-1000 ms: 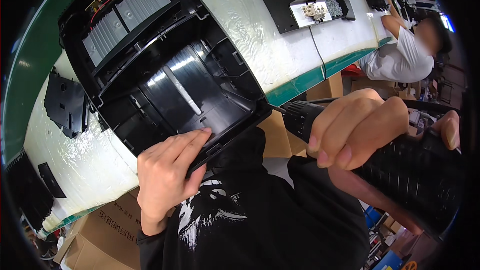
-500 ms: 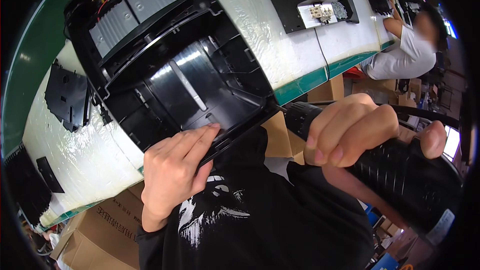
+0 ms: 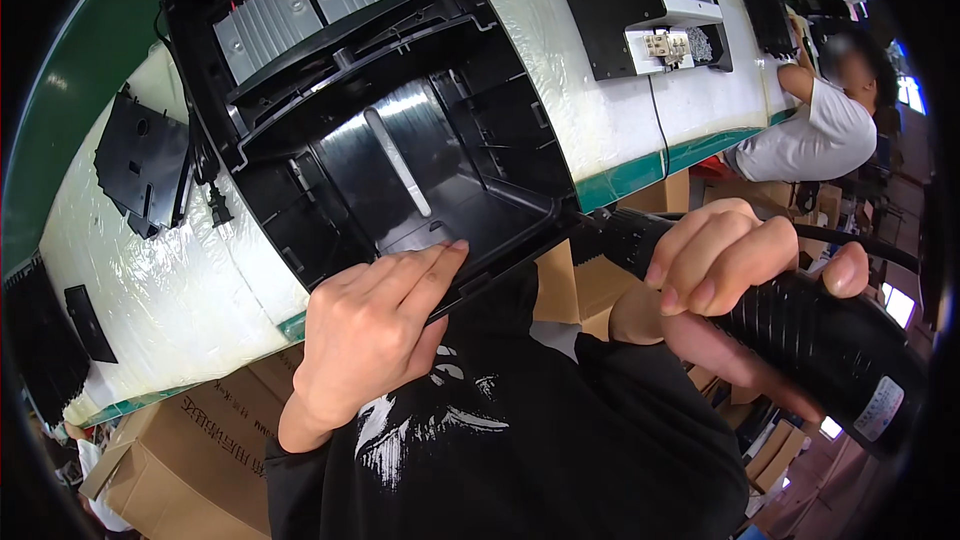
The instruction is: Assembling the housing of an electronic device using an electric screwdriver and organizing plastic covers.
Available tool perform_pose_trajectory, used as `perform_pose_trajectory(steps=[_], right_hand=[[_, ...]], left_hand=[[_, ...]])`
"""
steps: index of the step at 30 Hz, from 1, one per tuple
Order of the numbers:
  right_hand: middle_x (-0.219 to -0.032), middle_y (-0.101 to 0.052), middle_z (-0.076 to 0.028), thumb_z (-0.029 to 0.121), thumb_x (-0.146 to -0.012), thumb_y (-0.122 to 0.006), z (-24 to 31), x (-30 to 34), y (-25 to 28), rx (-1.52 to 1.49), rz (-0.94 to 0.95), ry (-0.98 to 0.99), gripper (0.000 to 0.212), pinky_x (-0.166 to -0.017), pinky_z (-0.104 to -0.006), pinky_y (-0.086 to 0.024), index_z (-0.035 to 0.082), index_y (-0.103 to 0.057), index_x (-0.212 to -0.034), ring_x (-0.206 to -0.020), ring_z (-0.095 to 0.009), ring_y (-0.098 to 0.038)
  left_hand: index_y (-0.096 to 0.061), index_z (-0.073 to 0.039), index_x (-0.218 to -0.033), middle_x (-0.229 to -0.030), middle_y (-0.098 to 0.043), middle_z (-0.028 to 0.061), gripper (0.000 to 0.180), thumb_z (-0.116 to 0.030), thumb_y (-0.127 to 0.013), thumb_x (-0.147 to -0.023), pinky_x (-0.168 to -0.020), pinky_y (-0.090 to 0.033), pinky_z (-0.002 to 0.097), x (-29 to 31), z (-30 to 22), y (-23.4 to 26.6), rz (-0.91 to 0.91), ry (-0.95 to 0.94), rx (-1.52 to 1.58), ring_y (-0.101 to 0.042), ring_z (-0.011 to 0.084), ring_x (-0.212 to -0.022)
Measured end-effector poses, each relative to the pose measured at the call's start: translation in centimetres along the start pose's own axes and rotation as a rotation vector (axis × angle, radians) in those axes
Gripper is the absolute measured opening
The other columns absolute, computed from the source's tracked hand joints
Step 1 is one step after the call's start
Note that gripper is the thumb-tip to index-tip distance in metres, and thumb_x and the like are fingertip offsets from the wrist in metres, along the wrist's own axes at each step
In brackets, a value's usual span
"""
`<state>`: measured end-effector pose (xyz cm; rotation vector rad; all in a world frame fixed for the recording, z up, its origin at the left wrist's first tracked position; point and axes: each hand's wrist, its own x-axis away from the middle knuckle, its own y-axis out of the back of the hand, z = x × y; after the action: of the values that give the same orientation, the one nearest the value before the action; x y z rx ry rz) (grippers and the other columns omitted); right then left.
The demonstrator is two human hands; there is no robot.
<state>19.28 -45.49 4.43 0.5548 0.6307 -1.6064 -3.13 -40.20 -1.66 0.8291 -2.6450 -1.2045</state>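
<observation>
A large black plastic housing (image 3: 480, 175), open on top, lies on the table in front of me. My left hand (image 3: 375, 325) grips its near rim, the fingers laid together over the edge and the thumb below. At the right, my right hand (image 3: 735, 260) is closed round a black power screwdriver (image 3: 820, 340) with a ribbed grip and a pale label. The screwdriver's nose points left against the housing's near right corner. Its bit and any screw there are too small and dark to make out. Grey finned metal blocks (image 3: 315, 0) sit in the housing's far part.
Flat black plates (image 3: 145, 165) and a cable plug (image 3: 219, 208) lie left of the housing. On the right stands a black and white unit (image 3: 605, 10) with a tray of small metal parts (image 3: 672, 45). A person (image 3: 810, 125) sits beyond it. Cardboard boxes (image 3: 190, 450) stand below the table edge.
The table and housing have shifted a little right and down in the picture. Both hands keep their holds, and the screwdriver's nose stays at the housing's corner.
</observation>
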Motion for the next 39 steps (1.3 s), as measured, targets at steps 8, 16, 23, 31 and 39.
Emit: perform_pose_trajectory(steps=[8, 16, 23, 31, 39], right_hand=[[-0.066, -0.052, -0.009, 0.06, -0.076, -0.058, 1.5, -1.3, 0.3, 0.028, 0.083, 0.001, 0.072, -0.041, -0.0258, -0.048, 0.006, -0.033, -0.116, -0.046, -0.018, -0.052], [-0.062, -0.044, 0.001, 0.056, -0.074, -0.063, 10.5, -1.7, 8.7, 0.098, -0.442, 0.506, 0.053, -0.051, -0.0239, -0.041, 0.007, -0.044, -0.072, -0.049, -0.01, -0.045], [-0.056, -0.049, -0.01, 0.087, -0.068, -0.012, 3.1, -2.9, 14.0, 0.412, -0.687, 0.524, 0.093, -0.041, -0.0331, -0.043, 0.007, -0.051, -0.095, -0.041, -0.02, -0.048], [-0.052, -0.051, -0.013, 0.09, -0.062, -0.008, 1.4, -1.5, 17.5, 0.459, -0.596, 0.298, 0.102, -0.052, -0.0336, -0.044, 0.0, -0.054, -0.065, -0.045, -0.024, -0.052], [-0.059, -0.05, -0.01, 0.089, -0.065, -0.018, 0.8, -5.5, 18.7, 0.256, -0.291, 0.172, 0.096, -0.048, -0.0339, -0.04, 0.003, -0.051, -0.092, -0.047, -0.021, -0.048]], left_hand=[[-0.064, -0.003, -0.096, -0.096, -0.064, 0.0063, 0.037, -0.005, -0.067, -0.059, -0.075, -0.047, 0.0337, 0.3, 0.0, 0.1, -0.111, -0.066, 0.018, -0.062, 0.0232, -0.088], [-0.066, -0.011, -0.095, -0.112, -0.058, 0.0102, 0.039, -0.027, -0.071, -0.06, -0.103, -0.019, 0.0514, 3.4, 1.2, -0.2, -0.29, 0.041, -0.205, -0.046, 0.0308, -0.115], [-0.061, -0.016, -0.092, -0.12, -0.048, 0.0116, 0.041, -0.038, -0.075, -0.059, -0.102, -0.024, 0.0529, 4.9, 3.5, -3.5, -0.56, -0.039, -0.253, -0.035, 0.036, -0.121], [-0.056, -0.011, -0.088, -0.12, -0.047, 0.0166, 0.045, -0.043, -0.074, -0.061, -0.099, -0.027, 0.0551, 5.8, 3.6, -4.4, -0.568, 0.049, -0.197, -0.036, 0.0403, -0.12], [-0.054, -0.014, -0.079, -0.111, -0.051, 0.0132, 0.04, -0.044, -0.074, -0.062, -0.098, -0.025, 0.0533, 3.9, 3.2, -5.0, -0.549, 0.014, -0.201, -0.037, 0.0377, -0.118]])
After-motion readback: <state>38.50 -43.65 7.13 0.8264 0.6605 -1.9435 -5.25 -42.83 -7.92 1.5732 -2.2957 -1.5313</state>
